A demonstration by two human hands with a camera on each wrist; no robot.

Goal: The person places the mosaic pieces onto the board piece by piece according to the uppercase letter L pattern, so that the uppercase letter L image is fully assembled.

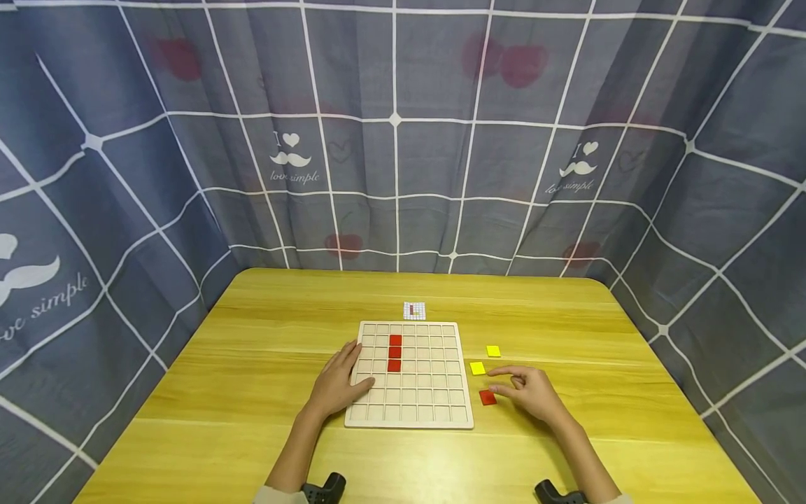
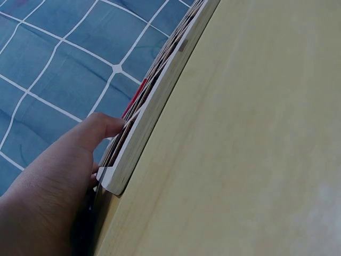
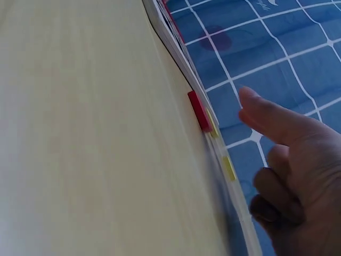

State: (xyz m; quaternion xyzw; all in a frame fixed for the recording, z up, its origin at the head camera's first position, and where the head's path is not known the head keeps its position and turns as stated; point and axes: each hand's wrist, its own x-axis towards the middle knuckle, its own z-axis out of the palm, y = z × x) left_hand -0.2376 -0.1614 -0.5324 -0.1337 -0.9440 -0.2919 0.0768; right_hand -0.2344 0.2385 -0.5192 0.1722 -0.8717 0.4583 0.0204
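A pale wooden grid board [image 1: 428, 413] lies on the table, three red tiles [image 1: 394, 352] stacked in one column of its cells. My left hand [image 1: 336, 385] rests at the board's left edge, thumb laid over the rim and fingers stretched along the side. In the left wrist view, the thumb [image 2: 109, 127] touches the board's top. To the right of the board, my right hand [image 1: 532, 392] hovers with index finger and thumb apart, other fingers curled, holding nothing. Its thumb tip is just above a loose red tile [image 1: 488, 397]; its index fingertip is near a yellow tile [image 1: 478, 368].
Another yellow tile [image 1: 494, 351] lies farther back on the right. Behind the board sits a small printed grid card [image 1: 414, 311] with a red strip on it. The wooden table [image 1: 252, 392] is enclosed by a blue-grey checked curtain [image 1: 434, 161].
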